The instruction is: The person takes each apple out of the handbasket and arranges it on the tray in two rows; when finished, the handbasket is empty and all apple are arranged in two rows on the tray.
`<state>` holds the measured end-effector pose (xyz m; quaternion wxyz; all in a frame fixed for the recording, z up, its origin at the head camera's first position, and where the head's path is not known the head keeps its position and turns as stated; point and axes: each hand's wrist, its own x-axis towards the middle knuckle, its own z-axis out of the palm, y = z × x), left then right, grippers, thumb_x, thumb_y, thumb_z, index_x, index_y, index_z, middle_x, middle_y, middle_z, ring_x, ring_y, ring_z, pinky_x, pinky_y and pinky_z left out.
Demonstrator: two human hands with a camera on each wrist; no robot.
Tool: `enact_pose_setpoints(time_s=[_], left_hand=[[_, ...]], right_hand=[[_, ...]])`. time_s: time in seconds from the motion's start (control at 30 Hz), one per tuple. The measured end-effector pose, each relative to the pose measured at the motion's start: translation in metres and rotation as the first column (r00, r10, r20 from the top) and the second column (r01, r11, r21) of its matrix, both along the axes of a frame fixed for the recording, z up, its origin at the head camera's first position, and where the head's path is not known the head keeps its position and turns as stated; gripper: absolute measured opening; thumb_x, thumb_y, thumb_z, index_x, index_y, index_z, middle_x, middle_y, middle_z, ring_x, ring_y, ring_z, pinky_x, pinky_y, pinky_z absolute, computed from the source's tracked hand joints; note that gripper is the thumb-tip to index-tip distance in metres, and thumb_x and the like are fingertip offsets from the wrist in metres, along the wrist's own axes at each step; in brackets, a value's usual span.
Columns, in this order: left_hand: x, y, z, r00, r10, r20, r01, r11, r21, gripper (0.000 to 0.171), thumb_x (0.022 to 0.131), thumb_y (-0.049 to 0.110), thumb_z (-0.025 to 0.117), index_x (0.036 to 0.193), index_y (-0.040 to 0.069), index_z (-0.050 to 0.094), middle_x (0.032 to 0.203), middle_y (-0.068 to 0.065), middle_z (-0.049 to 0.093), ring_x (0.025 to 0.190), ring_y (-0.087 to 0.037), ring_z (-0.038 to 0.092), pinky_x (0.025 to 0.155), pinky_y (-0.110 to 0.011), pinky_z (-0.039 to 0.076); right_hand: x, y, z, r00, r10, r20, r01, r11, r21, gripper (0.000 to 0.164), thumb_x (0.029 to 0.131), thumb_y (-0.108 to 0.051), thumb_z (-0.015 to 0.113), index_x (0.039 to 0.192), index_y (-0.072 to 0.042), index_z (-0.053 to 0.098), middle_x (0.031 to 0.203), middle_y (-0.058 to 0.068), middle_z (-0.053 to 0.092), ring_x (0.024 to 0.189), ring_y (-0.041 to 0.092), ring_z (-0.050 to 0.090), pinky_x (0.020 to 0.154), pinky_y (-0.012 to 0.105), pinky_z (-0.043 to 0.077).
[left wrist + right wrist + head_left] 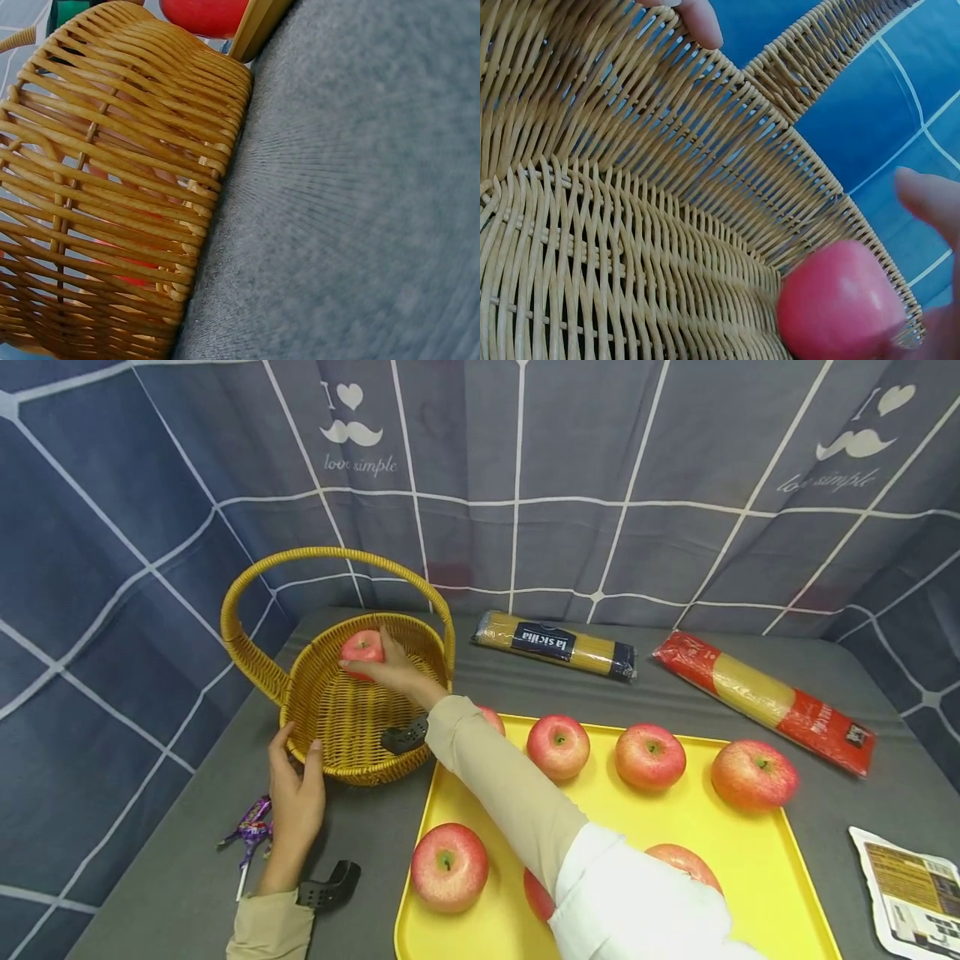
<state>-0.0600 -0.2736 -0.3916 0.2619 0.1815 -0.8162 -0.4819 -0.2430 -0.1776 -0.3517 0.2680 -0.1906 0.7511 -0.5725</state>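
Observation:
A yellow wicker basket (330,727) with a tall arched handle (337,553) stands at the left of the table. Reaching inside it, my right hand (401,672) grips a red apple (363,647) close to the far wall. The right wrist view has the apple (840,304) low at the right, one digit (930,199) extended beside it. My left hand (297,793) is at the near left rim, fingers fairly straight, thumb and forefinger spread. One of its fingertips (701,22) touches the rim in the right wrist view. Basket wicker (120,180) fills much of the left wrist view.
A yellow tray (600,852) holds several apples, partly under my right sleeve (510,768). Behind it lie two pasta packs, one yellow (555,645), one red (765,702). Purple-wrapped lollipops (255,828) lie beside my left wrist; a printed packet (911,893) is at the right edge.

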Motion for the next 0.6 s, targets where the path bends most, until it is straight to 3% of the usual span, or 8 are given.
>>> enact_pose_setpoints(time_s=[0.13,0.3,0.37,0.53,0.6], left_hand=[[-0.002,0.001,-0.001,1.000,0.006,-0.006,-0.007,1.000,-0.011,0.050,0.094,0.025,0.043,0.137,0.005,0.027,0.142,-0.021,0.029,0.134,-0.034,0.024,0.107,-0.053,0.019],[-0.003,0.001,-0.001,1.000,0.012,0.002,-0.012,1.000,-0.013,0.050,0.094,0.026,0.044,0.137,0.006,0.027,0.142,-0.020,0.030,0.134,-0.033,0.025,0.107,-0.054,0.019],[-0.003,0.001,0.000,1.000,0.012,0.003,-0.012,1.000,-0.012,0.051,0.094,0.027,0.044,0.137,0.007,0.028,0.142,-0.020,0.030,0.134,-0.033,0.024,0.107,-0.054,0.018],[-0.001,0.000,0.000,1.000,0.014,0.005,-0.014,1.000,-0.015,0.052,0.093,0.028,0.046,0.137,0.007,0.028,0.142,-0.019,0.030,0.134,-0.034,0.024,0.107,-0.055,0.018],[-0.001,0.001,0.000,1.000,0.017,0.012,-0.017,1.000,-0.023,0.052,0.094,0.029,0.046,0.137,0.008,0.028,0.142,-0.019,0.030,0.134,-0.034,0.024,0.107,-0.056,0.018]], right_hand=[[0.002,0.003,0.001,0.980,0.198,0.021,-0.199,0.977,0.074,0.093,0.082,-0.045,0.060,0.145,-0.030,-0.007,0.154,-0.006,0.002,0.141,0.016,0.007,0.112,0.041,0.019],[0.006,0.005,0.002,0.901,0.432,0.051,-0.435,0.898,0.070,0.085,0.083,-0.031,0.062,0.145,-0.036,0.005,0.153,-0.011,0.006,0.138,0.015,0.019,0.106,0.042,0.031],[0.008,0.005,0.002,0.845,0.529,0.079,-0.533,0.846,0.031,0.082,0.083,-0.022,0.062,0.145,-0.033,0.010,0.153,-0.009,0.008,0.135,0.015,0.026,0.103,0.040,0.036],[0.012,0.005,0.000,0.636,0.768,0.072,-0.770,0.638,-0.002,0.074,0.083,-0.011,0.059,0.145,-0.024,0.020,0.151,-0.002,0.017,0.126,0.006,0.032,0.100,0.027,0.037],[0.013,0.006,0.000,0.580,0.813,0.050,-0.815,0.579,0.022,0.070,0.082,-0.011,0.060,0.143,-0.023,0.027,0.147,-0.002,0.027,0.123,0.002,0.034,0.099,0.023,0.036]])
